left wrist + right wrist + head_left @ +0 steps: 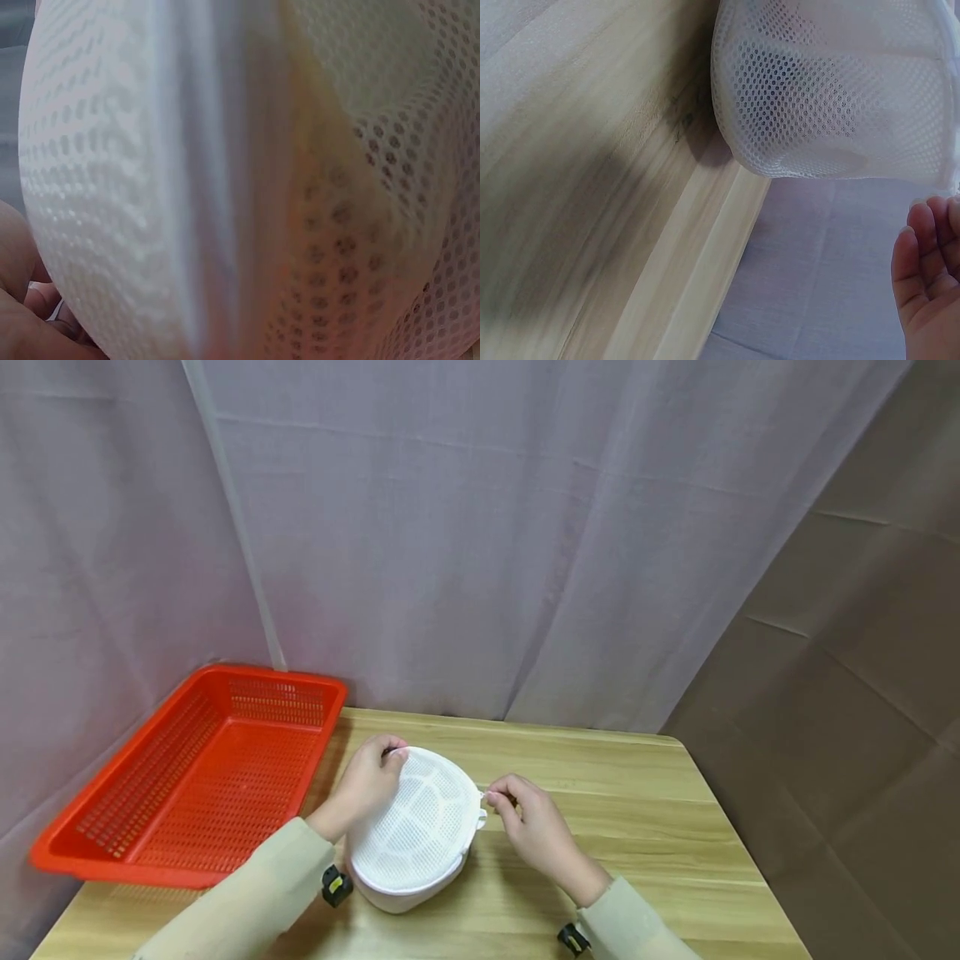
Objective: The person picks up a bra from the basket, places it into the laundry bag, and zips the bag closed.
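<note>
A round white mesh laundry bag (416, 827) stands on the table, its flat lid facing up and tilted a little. My left hand (370, 785) grips the bag's rim at the far left, thumb on the lid. In the left wrist view the mesh fills most of the picture, with fingers (41, 322) against its side. At the bag's right edge, my right hand (534, 827) pinches a small white tab, likely the zipper pull, between thumb and forefinger. Beside that tab sticks out a short white loop (482, 817). The right wrist view shows the bag's mesh side (810, 97) and curled fingers near its rim.
A red perforated plastic basket (315, 760) sits on the left of the wooden table (637, 827), close to the left curtain. Grey curtains (465, 543) hang behind the table, and a brown cloth (825, 718) hangs along the right side.
</note>
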